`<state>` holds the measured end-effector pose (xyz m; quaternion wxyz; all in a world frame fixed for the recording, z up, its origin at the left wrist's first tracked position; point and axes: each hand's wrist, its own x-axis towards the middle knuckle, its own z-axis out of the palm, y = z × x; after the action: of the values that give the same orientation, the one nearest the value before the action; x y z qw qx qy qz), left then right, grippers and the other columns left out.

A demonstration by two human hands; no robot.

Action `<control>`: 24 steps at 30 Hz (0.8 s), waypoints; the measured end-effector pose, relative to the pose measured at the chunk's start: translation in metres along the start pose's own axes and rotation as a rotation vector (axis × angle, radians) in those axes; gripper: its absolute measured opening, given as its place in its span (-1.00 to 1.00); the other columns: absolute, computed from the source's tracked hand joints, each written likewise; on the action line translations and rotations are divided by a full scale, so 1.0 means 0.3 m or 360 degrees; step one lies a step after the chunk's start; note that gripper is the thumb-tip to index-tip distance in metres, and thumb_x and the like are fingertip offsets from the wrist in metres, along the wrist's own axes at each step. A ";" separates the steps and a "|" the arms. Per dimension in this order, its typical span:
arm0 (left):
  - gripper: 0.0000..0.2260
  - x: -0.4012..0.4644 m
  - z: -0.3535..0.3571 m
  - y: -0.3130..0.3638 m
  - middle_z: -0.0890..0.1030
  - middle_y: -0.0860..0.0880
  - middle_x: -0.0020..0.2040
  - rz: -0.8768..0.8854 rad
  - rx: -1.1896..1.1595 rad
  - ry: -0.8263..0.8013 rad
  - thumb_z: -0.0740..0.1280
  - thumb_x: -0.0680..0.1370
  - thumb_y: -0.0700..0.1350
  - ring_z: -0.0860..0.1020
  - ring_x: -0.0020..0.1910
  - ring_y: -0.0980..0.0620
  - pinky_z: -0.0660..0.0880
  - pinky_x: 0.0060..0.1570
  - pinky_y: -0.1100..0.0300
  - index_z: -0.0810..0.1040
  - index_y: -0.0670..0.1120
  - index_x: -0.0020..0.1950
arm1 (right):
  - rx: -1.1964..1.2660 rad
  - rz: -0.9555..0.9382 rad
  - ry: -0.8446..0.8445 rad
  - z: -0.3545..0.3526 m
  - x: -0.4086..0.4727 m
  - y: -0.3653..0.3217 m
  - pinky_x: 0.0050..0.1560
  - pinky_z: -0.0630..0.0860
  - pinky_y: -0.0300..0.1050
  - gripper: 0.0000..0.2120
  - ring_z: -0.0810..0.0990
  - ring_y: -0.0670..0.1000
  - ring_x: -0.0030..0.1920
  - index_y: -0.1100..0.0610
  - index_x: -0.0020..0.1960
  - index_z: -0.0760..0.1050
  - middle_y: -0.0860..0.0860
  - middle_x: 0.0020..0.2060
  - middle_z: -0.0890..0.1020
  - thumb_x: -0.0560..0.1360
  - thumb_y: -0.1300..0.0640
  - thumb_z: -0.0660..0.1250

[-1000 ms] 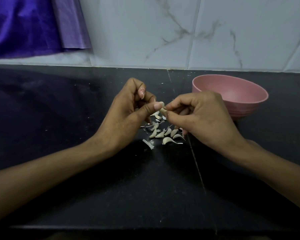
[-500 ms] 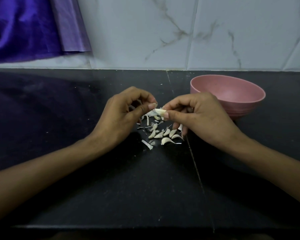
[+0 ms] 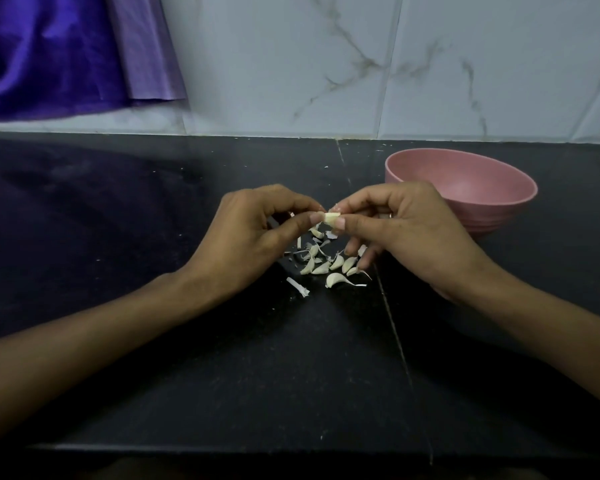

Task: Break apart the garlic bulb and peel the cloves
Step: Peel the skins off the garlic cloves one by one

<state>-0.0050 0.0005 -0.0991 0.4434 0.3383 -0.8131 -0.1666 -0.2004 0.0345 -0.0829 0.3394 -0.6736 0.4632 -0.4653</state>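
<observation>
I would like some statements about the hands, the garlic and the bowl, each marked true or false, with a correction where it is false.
1. Both hands hold one garlic clove between them. True: the left hand and the right hand pinch it with thumb and fingers above the counter.
2. The pink bowl is full of peeled cloves. False: the part of its inside that shows is empty.
3. Loose cloves and bits of skin lie on the counter under the hands. True.
4. The bowl stands to the left of the hands. False: it stands to the right, behind the right hand.
5. A purple cloth hangs at the upper left. True.
</observation>
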 end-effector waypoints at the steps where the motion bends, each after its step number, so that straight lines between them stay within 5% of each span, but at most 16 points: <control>1: -0.88 -0.001 0.000 0.001 0.65 0.11 -0.20 0.0007 0.0020 -0.0006 0.41 0.54 -0.04 0.60 -0.24 0.15 0.56 -0.22 0.13 0.69 0.00 0.03 | 0.0050 0.0031 -0.0003 0.000 0.001 -0.001 -0.42 0.60 -0.17 -0.93 0.63 0.00 -0.39 0.28 -0.06 0.64 0.20 -0.23 0.69 0.47 0.29 0.44; 9: -0.83 -0.007 0.003 0.010 0.64 0.16 -0.19 0.0160 0.0182 -0.0102 0.36 0.55 -0.06 0.56 -0.25 0.28 0.39 -0.23 0.48 0.69 -0.04 0.08 | 0.0388 0.0288 -0.0017 -0.005 -0.008 -0.011 -0.25 0.68 -0.10 -0.88 0.68 0.06 -0.31 0.34 -0.02 0.62 0.26 -0.17 0.69 0.48 0.29 0.41; 24: -0.85 -0.017 0.007 0.034 0.54 0.17 -0.30 0.0292 0.0304 -0.0071 0.35 0.56 -0.13 0.49 -0.31 0.39 0.34 -0.26 0.55 0.70 -0.14 -0.01 | 0.0688 0.0554 -0.0036 0.001 -0.010 -0.026 -0.27 0.65 -0.19 -0.84 0.71 0.07 -0.29 0.42 0.00 0.58 0.25 -0.23 0.69 0.47 0.32 0.39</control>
<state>-0.0090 0.0113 -0.0976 0.4043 0.2993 -0.8626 -0.0545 -0.1980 0.0401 -0.0770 0.5553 -0.5009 0.4581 -0.4804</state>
